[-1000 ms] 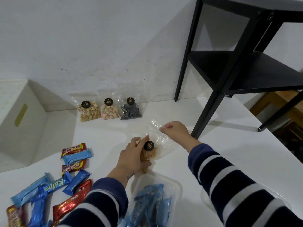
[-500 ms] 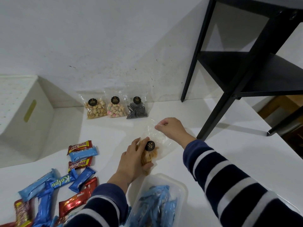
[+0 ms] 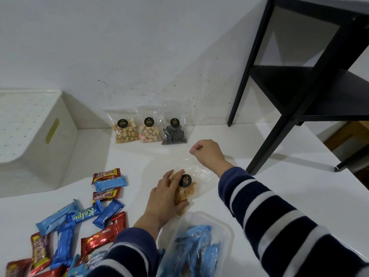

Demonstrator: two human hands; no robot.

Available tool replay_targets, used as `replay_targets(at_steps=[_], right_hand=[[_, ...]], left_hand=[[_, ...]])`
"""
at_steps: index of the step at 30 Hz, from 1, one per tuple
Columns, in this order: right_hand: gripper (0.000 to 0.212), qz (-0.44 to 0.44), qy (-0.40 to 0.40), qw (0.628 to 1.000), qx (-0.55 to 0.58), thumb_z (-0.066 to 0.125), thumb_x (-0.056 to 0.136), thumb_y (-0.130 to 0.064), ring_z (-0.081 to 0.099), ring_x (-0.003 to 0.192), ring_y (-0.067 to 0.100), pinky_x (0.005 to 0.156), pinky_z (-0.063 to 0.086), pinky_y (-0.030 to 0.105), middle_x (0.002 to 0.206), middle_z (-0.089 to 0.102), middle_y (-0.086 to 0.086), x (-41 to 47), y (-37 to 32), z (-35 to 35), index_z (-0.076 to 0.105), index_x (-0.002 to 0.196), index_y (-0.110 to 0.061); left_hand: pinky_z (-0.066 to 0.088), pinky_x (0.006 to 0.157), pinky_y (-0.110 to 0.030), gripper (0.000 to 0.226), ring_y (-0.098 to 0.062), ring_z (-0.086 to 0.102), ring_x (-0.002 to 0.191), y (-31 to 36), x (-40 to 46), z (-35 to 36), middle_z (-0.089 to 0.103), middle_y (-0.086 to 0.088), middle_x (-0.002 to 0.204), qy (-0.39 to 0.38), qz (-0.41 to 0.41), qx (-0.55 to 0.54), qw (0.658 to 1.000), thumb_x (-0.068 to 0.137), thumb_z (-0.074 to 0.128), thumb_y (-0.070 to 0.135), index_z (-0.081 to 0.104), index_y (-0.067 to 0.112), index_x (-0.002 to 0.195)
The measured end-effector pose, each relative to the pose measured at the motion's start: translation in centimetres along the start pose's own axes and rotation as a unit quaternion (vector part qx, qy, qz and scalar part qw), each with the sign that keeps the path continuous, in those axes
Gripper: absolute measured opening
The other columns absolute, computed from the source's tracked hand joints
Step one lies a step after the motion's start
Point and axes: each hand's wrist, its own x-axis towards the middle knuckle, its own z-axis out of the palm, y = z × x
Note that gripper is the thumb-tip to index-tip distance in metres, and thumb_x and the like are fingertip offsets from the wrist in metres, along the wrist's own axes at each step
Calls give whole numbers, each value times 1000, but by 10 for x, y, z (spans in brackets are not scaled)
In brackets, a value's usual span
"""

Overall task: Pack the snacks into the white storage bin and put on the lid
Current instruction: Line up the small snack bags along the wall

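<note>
Gripping clear crinkly bag of orange stick snacks (image 3: pixel 184 191) w/ left hand (image 3: pixel 162 198); right hand (image 3: pixel 207 153) pinching its top taut, prob. for lifting.

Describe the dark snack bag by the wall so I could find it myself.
Start at the white wall behind the table. Three small clear bags stand in a row at its foot, each with a round black sticker. The dark snack bag is the rightmost, nearest the black shelf leg, and it alone holds black coils, not pale nuts or pastel puffs.

Black shelf frame (image 3: pixel 311 90) on white table (image 3: pixel 279 196)
</note>
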Motion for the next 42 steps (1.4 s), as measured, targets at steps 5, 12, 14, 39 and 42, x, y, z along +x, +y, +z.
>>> replay_targets(at_steps=[5, 12, 14, 39, 42], right_hand=[[16, -5, -2, 1000, 10, 53, 90, -20, 62, 89, 22, 80, 53, 37, 86, 63, -1, -1, -5, 9, 65, 80, -14], [26, -22, -6, 1000, 10, 57, 87, -23, 58, 82, 15, 71, 46, 28, 76, 58, -13, -2, -15, 22, 54, 62, -30], [18, -29, -7, 999, 14, 58, 88, -25, 60, 86, 14, 77, 49, 30, 82, 61, -13, -1, -16, 25, 61, 70, -30], [29, -119, -10, 993, -19, 49, 89, -6, 59, 90, 10, 81, 47, 23, 105, 66, -2, -48, -4, 33, 73, 100, -19], [18, -106, -26, 994, 30, 63, 85, -30, 55, 83, 5, 78, 44, 21, 95, 62, -10, -50, -5, 34, 71, 100, -24]], left_hand=[[35, 109, -38, 95, -22, 28, 138, -2, -7, -4, 9, 3, 154, 16, -10, 7, 1000, 78, 65, 51, 0, 42, 146], [34, 110, -39, 94, -22, 28, 138, -9, -17, -6, 7, 6, 154, 18, -26, 6, 999, 78, 66, 51, 0, 44, 146], [35, 108, -39, 94, -22, 29, 138, -10, -20, -7, 8, 5, 155, 23, -38, 3, 999, 79, 66, 50, 1, 43, 146], [41, 102, -39, 18, -18, 52, 115, 13, 15, -50, 60, 1, 116, 217, -221, -420, 853, 88, 56, 43, 63, 26, 88], [42, 100, -37, 16, -18, 53, 113, 10, 14, -49, 62, 1, 114, 218, -222, -423, 851, 88, 57, 38, 65, 24, 88]])
